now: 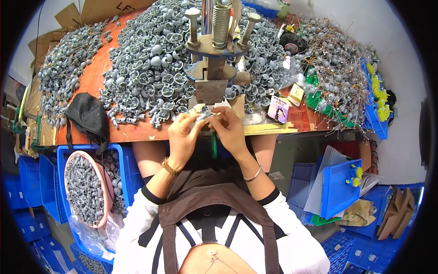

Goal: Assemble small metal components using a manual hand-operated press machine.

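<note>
A small grey plastic part (204, 114) is pinched between my two hands, just in front of the press at the table's front edge. My left hand (183, 132) grips it from the left with thumb and fingertips. From the other side my right hand (228, 130) closes its fingertips on the same part. Fingers cover much of it, so its exact shape cannot be made out. Right behind my hands stands the metal bench press (211, 86), with a spring and bolts on top. A large heap of grey plastic half-shells (155, 64) spreads behind and to the left.
Wired grey parts (335, 59) pile up at the right, and more grey parts (68, 68) at the far left. A black cloth bag (87, 116) hangs at the table edge. Below it, a pink basin (108, 182) of grey parts sits in a blue crate (134, 169).
</note>
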Motion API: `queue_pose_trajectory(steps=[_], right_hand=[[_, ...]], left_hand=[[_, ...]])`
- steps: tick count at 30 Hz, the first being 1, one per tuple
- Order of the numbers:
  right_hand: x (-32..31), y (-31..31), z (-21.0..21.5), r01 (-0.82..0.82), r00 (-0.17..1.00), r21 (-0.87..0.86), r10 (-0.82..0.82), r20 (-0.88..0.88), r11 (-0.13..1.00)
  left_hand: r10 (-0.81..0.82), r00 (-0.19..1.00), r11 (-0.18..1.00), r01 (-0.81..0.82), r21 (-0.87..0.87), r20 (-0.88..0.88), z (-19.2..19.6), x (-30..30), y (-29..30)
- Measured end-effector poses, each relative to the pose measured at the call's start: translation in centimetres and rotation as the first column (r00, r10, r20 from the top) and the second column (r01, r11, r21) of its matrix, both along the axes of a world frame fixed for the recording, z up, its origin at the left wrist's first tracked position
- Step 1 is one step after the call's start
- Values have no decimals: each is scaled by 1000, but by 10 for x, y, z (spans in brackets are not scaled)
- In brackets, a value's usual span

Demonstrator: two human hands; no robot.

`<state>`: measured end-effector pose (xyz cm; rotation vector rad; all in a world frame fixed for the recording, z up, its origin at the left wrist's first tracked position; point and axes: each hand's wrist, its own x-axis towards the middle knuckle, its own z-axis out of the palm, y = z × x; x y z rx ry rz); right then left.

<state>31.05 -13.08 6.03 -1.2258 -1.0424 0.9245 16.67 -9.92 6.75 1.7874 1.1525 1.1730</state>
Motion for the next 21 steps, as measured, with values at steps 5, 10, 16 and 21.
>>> queue_pose_trajectory(steps=[5, 10, 16, 21], right_hand=[[-1, 7, -9, 147, 817, 59, -154, 556, 987], [39, 13, 11, 18, 640, 117, -101, 761, 993], [110, 116, 111, -220, 874, 226, 295, -386, 949], [47, 41, 139, 61, 988, 534, -126, 86, 843]], left_hand=[[23, 999, 999, -22, 39, -39, -10, 8, 21], [-103, 990, 993, 108, 54, -91, -9, -3, 36], [-160, 969, 984, 172, 51, -190, 3, 5, 43], [-31, 979, 997, 44, 59, -201, -1, 2, 33]])
